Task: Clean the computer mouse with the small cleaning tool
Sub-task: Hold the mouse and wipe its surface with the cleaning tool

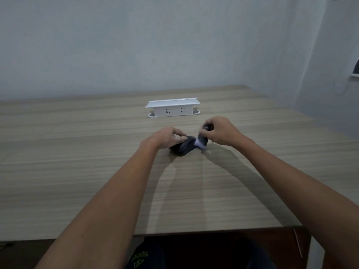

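A black computer mouse (184, 148) lies on the wooden table (77, 162) in the middle of the view. My left hand (168, 137) grips it from the left, fingers over its top. My right hand (220, 131) holds a small dark cleaning tool (203, 139) with a pale brush tip (200, 145). The tip touches the mouse's right end. Part of the tool is hidden inside my fingers.
A white pop-up power socket box (172, 108) stands on the table just behind my hands. The wall rises right behind the table's far edge. The table's near edge (213, 231) runs above my lap, and its right edge falls off at the far right.
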### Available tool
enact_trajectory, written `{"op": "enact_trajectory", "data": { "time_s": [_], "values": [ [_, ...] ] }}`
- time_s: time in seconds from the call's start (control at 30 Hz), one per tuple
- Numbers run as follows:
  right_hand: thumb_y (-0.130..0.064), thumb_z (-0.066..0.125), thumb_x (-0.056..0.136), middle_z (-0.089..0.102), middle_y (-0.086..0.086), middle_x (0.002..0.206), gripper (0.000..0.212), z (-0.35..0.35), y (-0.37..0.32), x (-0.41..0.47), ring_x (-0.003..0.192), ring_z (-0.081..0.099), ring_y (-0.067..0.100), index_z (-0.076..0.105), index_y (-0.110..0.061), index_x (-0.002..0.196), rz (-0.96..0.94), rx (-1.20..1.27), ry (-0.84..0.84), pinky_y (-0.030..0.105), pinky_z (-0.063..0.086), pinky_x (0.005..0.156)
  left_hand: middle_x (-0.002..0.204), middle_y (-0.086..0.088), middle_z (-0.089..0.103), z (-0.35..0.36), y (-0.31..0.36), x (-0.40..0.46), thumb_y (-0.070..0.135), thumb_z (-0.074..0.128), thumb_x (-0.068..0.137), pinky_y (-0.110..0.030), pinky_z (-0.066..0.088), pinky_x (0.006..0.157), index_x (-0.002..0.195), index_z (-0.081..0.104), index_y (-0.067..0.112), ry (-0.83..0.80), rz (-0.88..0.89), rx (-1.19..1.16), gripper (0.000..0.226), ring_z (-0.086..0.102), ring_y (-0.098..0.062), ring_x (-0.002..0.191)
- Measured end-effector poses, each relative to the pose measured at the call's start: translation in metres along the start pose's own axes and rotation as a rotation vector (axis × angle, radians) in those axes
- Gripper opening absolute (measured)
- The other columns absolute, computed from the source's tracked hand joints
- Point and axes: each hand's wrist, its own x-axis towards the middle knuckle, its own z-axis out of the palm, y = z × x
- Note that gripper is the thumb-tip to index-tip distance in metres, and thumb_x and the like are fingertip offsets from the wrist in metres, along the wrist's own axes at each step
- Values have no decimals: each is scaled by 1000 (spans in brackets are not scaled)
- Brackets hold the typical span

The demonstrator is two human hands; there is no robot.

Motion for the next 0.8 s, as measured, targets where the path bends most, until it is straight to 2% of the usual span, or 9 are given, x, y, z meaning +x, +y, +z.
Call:
{"op": "enact_trajectory", "data": {
  "time_s": [0.07,0.17,0.23,0.4,0.5,0.57,0.67,0.73,0.8],
  "values": [
    [-14,65,83,72,1,71,14,-1,1,0,57,57,5,78,-8,79,6,-27,104,24,45,61,117,-5,70,0,0,-1,36,60,95,-27,46,88,128,68,25,-1,0,-14,35,62,-17,104],
    [-17,69,87,65,-2,62,14,-5,-8,-7,47,55,7,77,-6,85,5,191,-100,22,47,51,112,-3,69,-1,-1,0,37,59,95,-25,42,84,126,68,26,1,4,-3,34,59,-15,100],
    [-19,70,89,64,1,63,17,-3,-10,-8,49,56,11,76,-3,87,29,222,-214,22,48,48,111,-3,69,-1,0,0,37,59,95,-25,41,85,126,69,26,5,3,10,34,59,-15,102],
    [-14,65,85,68,-3,65,16,-1,-1,-2,48,56,0,78,-8,80,28,21,58,16,44,51,102,-3,69,2,0,-1,38,60,95,-27,46,84,123,70,25,31,-13,-21,33,63,-19,101],
    [-16,65,87,66,-4,61,16,-1,-3,-5,42,55,0,77,-6,82,75,151,25,14,44,43,100,-3,69,4,3,-1,41,57,96,-27,47,81,121,72,22,47,-35,7,34,62,-20,96],
    [-18,65,88,67,-1,64,17,1,-3,-6,47,58,8,77,-6,85,110,184,13,18,46,45,103,-6,71,5,3,0,43,54,97,-30,48,83,117,73,20,55,-54,54,36,64,-22,93],
    [-17,65,89,72,6,71,19,3,0,-3,58,64,17,76,-3,85,121,179,52,26,55,51,95,-8,70,4,4,-1,40,50,100,-33,52,84,106,71,13,12,-82,0,35,68,-24,78],
    [-16,65,89,73,7,73,19,3,1,-2,60,66,18,76,-2,86,121,172,63,28,57,55,102,-8,70,2,4,-4,34,49,102,-35,54,89,115,68,9,-30,-93,-93,34,71,-25,78],
    [-15,64,90,71,3,69,18,2,0,-3,54,62,13,76,-1,87,110,149,76,23,55,51,116,-9,68,-1,3,-5,27,47,102,-33,54,92,129,62,12,-54,-105,-145,34,74,-26,84]
  ]
}}
